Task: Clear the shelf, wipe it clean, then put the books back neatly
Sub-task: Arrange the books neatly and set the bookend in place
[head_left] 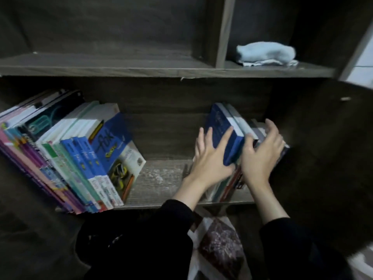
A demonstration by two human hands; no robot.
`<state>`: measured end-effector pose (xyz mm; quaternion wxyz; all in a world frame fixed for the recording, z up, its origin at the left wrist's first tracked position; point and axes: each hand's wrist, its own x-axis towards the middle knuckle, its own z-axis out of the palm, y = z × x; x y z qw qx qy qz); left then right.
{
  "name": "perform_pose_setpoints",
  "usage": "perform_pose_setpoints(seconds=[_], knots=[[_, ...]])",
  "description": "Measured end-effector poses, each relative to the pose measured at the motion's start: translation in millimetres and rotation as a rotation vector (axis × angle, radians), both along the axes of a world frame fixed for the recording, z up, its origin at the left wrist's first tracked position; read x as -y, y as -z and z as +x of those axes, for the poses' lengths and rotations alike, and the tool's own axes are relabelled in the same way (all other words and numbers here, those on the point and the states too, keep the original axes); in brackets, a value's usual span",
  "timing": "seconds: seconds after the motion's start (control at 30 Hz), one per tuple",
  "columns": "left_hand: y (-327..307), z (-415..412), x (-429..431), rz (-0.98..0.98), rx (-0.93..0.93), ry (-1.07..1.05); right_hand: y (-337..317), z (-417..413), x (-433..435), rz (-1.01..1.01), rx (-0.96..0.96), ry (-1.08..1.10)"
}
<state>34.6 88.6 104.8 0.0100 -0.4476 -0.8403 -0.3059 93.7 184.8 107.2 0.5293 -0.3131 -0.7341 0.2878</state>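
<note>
A small group of books stands at the right end of the lower shelf [161,178], with a thick blue book [219,126] on its left side. My left hand [210,158] presses flat against that blue book's cover, fingers spread. My right hand [260,156] curls over the other books in the group [260,130], thumb on their spines beside the blue book. A larger row of books [80,154] leans to the left at the shelf's left end. A light blue cloth [266,53] lies bunched in the upper right compartment.
Bare, dusty shelf board shows between the two groups of books. The upper shelf [121,67] on the left holds nothing, and a vertical divider [224,31] splits it from the cloth's compartment. Patterned fabric [220,249] lies below the shelf.
</note>
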Motion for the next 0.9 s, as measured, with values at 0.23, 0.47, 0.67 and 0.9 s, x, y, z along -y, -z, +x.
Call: perform_pose_setpoints(seconds=[0.23, 0.47, 0.67, 0.9], knots=[[-4.7, 11.4, -17.7, 0.109, 0.22, 0.077, 5.2, 16.9, -11.6, -0.297, 0.181, -0.224], [-1.7, 2.9, -28.1, 0.038, 0.101, -0.052, 3.1, 17.6, -18.4, -0.566, -0.097, -0.462], [6.3, 6.4, -30.0, 0.147, -0.007, -0.235, 4.2, 14.9, -16.6, -0.621, -0.16, -0.593], [12.4, 2.8, -22.7, 0.241, -0.011, -0.19, 34.8, 10.0, -12.1, -0.614, 0.132, -0.734]])
